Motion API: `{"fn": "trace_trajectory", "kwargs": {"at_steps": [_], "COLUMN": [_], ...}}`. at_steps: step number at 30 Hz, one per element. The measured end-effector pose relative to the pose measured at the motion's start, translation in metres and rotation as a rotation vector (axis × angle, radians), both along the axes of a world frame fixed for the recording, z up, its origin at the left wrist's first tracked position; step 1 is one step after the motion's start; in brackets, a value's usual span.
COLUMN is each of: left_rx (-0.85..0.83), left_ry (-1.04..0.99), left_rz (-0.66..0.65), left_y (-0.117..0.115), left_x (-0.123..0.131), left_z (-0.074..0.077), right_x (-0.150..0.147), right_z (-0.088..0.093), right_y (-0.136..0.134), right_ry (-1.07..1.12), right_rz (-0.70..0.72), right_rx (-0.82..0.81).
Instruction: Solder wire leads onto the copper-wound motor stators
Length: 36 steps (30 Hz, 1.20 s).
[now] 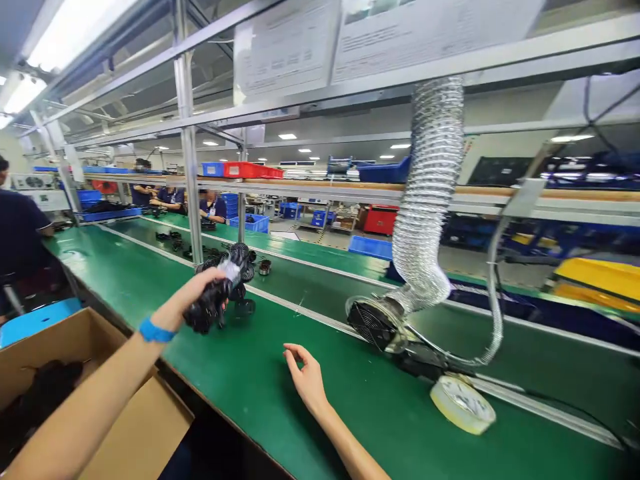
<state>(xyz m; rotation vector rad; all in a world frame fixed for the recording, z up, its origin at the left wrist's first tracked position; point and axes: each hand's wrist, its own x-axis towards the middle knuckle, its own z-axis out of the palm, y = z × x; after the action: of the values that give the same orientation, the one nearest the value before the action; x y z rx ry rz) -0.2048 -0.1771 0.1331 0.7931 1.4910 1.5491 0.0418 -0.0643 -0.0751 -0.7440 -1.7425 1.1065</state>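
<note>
A bright hall with ceiling lights surrounds a long worktop (240,393), its smooth green surface faintly glossy, with a pale metal rail (310,311) along its far edge and a darker green strip beyond. Smooth metal posts and beams form a frame (189,153) above; past it, people in dark tops sit among blue and red plastic bins. A ribbed, crinkled foil duct (433,180) hangs down to a round, black, grilled fan (373,323) at the far edge. Beside the near edge, towards the left end, an open brown cardboard carton (135,433) holds dark, indistinct items. Two printed sheets (395,47) hang from the upper beam; their lines of text are too blurred to read, as is the white label on a red bin (247,170).

The left hand (209,277) grips a bundle of black parts (203,310), lumpy and motion-blurred, above the worktop between near and far edges. The right hand (307,380) is over the middle, fingers loosely bent, thumb parted from them; whether it touches the surface I cannot tell. A translucent yellowish tape roll (453,413) sits near the rail, right of the fan. A blue band (157,331) circles the left wrist.
</note>
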Motion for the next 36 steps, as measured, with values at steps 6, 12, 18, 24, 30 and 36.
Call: {"fn": "trace_trajectory", "kwargs": {"at_steps": [6, 12, 18, 24, 30, 36], "left_rx": [-0.015, -0.067, -0.190, -0.194, -0.148, 0.110], "left_ry": [0.178, 0.183, 0.315, 0.488, 0.925, 0.826], "left_rz": [-0.049, -0.084, -0.163, -0.021, 0.033, 0.209], "left_y": [0.004, -0.015, -0.031, -0.021, -0.016, -0.016], "left_x": [0.100, 0.152, 0.155, 0.118, 0.102, 0.095], "left_z": [-0.129, -0.191, -0.209, -0.201, -0.189, -0.157], "right_x": [0.020, 0.026, 0.027, 0.022, 0.017, 0.010], "right_z": [-0.001, 0.015, 0.010, 0.001, -0.001, -0.006], "right_y": [-0.016, -0.004, 0.002, 0.007, 0.040, 0.048], "right_ry": [0.240, 0.316, 0.363, 0.433, 0.642, 0.651], "right_rz": [0.257, 0.376, 0.273, 0.206, 0.194, 0.331], "right_rx": [-0.737, -0.972, -1.141, -1.072, -1.100, -1.174]}}
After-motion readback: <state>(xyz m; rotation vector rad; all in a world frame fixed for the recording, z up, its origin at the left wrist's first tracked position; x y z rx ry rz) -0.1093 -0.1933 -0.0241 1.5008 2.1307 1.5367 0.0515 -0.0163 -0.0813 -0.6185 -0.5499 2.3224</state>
